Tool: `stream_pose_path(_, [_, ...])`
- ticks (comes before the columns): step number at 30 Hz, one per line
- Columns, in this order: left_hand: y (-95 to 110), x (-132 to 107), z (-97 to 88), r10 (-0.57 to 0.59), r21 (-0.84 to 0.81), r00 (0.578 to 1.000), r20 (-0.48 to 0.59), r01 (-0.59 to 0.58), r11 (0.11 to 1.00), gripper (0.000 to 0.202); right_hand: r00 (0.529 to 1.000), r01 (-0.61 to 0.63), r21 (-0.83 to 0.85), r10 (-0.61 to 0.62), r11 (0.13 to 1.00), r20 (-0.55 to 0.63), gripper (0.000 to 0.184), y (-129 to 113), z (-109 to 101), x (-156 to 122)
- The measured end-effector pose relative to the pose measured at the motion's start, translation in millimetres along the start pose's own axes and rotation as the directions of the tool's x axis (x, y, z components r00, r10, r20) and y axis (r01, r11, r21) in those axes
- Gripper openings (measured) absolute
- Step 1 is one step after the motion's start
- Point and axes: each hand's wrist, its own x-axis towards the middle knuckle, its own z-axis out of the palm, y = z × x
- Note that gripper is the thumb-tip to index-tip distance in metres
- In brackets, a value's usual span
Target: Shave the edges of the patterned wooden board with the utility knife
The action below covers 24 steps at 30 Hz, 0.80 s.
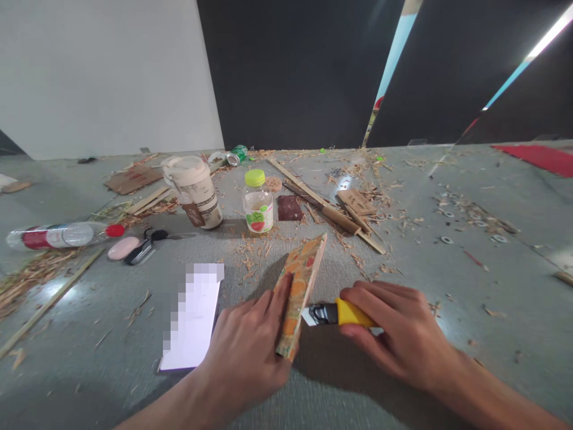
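My left hand [244,352] grips a flat strip of wood or card with an orange and green pattern [302,280], holding it on edge against the grey table [403,382], fingers closed along its left face. My right hand [398,334] is closed round a yellow utility knife [342,313]. The knife's blade end points left and sits right beside the strip's lower part. A white sheet of paper [194,316] lies just left of my left hand.
Behind stand a small jar with a green lid [258,209], a beige lidded cup [193,191] and a dark brown square [289,208]. A plastic bottle [62,235], a pink oval and keys lie at left. Wooden sticks [326,206] and shavings litter the back.
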Motion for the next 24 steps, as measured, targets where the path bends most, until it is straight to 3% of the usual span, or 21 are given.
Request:
stream_pose_path(10, [1.1,-0.9,4.3,0.039,-0.001,0.997,-0.068,-0.039,0.999,0.071,0.990,-0.029,-0.123,0.012,0.992,-0.141,0.017,1.0,1.4,1.9])
stream_pose_path(24, [3.5,0.0,4.3,0.032,-0.014,0.998,-0.056,-0.033,0.999,0.069,0.982,-0.070,-0.184,0.035,0.980,-0.188,0.019,3.3,0.5,5.5])
